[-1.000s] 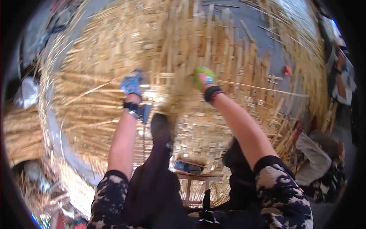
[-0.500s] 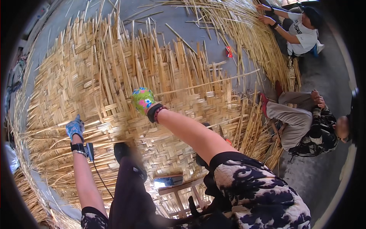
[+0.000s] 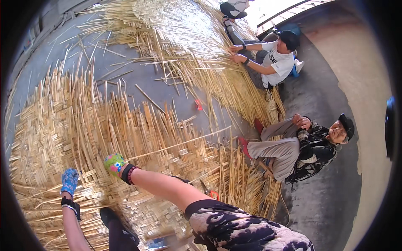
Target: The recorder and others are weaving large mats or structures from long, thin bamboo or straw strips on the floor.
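Observation:
A woven mat of split reed strips (image 3: 37, 142) spreads over the floor before me, its far ends loose and uneven. My left hand (image 3: 70, 182), in a blue patterned glove, rests on the mat with its fingers pointing away from me. Farther right, my right hand (image 3: 114, 164), in a green flowered glove, is closed. One long reed strip (image 3: 180, 143) runs from it toward the right across the weave; the glove covers its near end. Beneath my right forearm lie scissors (image 3: 213, 195) with orange-red handles, partly hidden.
A phone-like dark slab (image 3: 157, 243) lies near my leg (image 3: 119, 230). On the right sits a person in grey trousers (image 3: 278, 144). Beyond, a person in a white shirt (image 3: 274, 62) handles strips of another mat (image 3: 180, 29). A small red packet (image 3: 198, 104) is on the floor.
My view has swung to the right, so hands and mat appear farther left and lower. The scissors now show beneath my forearm. My left hand's outstretched finger has drawn nearer the others.

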### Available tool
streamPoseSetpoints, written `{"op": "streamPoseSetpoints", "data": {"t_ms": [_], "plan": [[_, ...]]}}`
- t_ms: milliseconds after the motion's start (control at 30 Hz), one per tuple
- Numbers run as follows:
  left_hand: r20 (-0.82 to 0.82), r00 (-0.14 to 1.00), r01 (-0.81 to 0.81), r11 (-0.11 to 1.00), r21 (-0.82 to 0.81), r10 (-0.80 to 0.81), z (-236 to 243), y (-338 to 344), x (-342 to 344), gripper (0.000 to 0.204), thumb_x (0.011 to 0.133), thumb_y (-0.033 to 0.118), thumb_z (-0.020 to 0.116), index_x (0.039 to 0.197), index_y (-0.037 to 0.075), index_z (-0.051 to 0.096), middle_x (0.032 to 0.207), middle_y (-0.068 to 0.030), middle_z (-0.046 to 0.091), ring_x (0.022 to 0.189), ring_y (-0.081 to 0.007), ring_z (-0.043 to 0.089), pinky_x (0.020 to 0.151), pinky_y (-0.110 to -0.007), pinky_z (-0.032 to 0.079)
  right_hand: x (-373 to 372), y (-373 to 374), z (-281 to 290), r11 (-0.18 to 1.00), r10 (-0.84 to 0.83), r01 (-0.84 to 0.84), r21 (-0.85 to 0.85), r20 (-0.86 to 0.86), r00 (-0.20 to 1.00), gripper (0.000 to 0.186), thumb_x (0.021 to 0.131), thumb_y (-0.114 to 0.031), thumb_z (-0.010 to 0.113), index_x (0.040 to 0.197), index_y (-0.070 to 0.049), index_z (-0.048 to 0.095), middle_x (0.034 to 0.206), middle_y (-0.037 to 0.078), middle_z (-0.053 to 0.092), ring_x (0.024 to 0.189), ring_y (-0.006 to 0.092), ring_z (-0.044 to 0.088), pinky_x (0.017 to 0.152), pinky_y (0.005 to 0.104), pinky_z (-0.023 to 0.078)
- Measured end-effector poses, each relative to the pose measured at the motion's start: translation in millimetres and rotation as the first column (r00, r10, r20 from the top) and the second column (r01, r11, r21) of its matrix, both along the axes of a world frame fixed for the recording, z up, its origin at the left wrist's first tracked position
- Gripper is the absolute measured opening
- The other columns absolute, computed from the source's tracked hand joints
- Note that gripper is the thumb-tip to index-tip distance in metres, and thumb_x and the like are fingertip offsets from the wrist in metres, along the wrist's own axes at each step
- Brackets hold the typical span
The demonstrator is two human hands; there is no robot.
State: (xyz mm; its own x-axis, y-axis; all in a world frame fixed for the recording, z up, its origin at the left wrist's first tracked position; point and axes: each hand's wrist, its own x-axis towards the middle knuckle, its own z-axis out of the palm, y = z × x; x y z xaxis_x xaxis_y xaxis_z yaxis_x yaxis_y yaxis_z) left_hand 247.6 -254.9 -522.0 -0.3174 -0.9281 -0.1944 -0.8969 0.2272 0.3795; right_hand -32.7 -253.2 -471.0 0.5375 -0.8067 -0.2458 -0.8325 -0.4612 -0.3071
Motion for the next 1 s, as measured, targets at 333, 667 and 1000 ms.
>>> {"op": "streamPoseSetpoints", "data": {"t_ms": [333, 667, 1000], "plan": [[-0.435, 0.827, -0.119, 0.867, 0.484, 0.356, -12.3, 4.8, 0.5, 0.01, 0.066, -0.003, 0.053, 0.074, 0.0, 0.057, 0.064, -0.006, 0.057, 0.06, -0.0122, 0.053, 0.057, -0.026, 0.045, 10.3, -1.7, 14.4, 0.983, 0.071, -0.078, -0.164, -0.051, 0.996, 0.007, 0.062, -0.013, 0.054, 0.063, -0.013, 0.061, 0.064, 0.007, 0.058, 0.061, 0.0244, 0.058, 0.049, 0.0374, 0.043], [-0.155, 0.961, -0.189, 0.95, 0.248, 0.231, 3.1, 0.2, 10.4, 0.009, 0.063, 0.005, 0.061, 0.072, 0.004, 0.06, 0.069, -0.0138, 0.059, 0.066, -0.0264, 0.057, 0.062, -0.032, 0.044, -22.0, 3.3, -11.5, 0.864, -0.502, 0.49, 0.117, 0.112, 0.858, 0.011, 0.062, -0.019, 0.057, 0.063, -0.009, 0.062, 0.061, 0.013, 0.058, 0.06, 0.0287, 0.058, 0.052, 0.0369, 0.046], [0.106, 0.992, 0.041, 0.975, 0.219, -0.066, 41.5, -2.1, -1.1, 0.029, 0.077, 0.018, 0.047, 0.102, 0.006, 0.053, 0.105, -0.0132, 0.053, 0.099, -0.0294, 0.047, 0.087, -0.039, 0.033, -24.2, 30.2, -59.9, 0.931, -0.318, 0.35, -0.106, 0.237, 0.918, 0.008, 0.066, -0.015, 0.049, 0.07, -0.012, 0.055, 0.069, 0.009, 0.055, 0.063, 0.0251, 0.054, 0.053, 0.0377, 0.043]]}}
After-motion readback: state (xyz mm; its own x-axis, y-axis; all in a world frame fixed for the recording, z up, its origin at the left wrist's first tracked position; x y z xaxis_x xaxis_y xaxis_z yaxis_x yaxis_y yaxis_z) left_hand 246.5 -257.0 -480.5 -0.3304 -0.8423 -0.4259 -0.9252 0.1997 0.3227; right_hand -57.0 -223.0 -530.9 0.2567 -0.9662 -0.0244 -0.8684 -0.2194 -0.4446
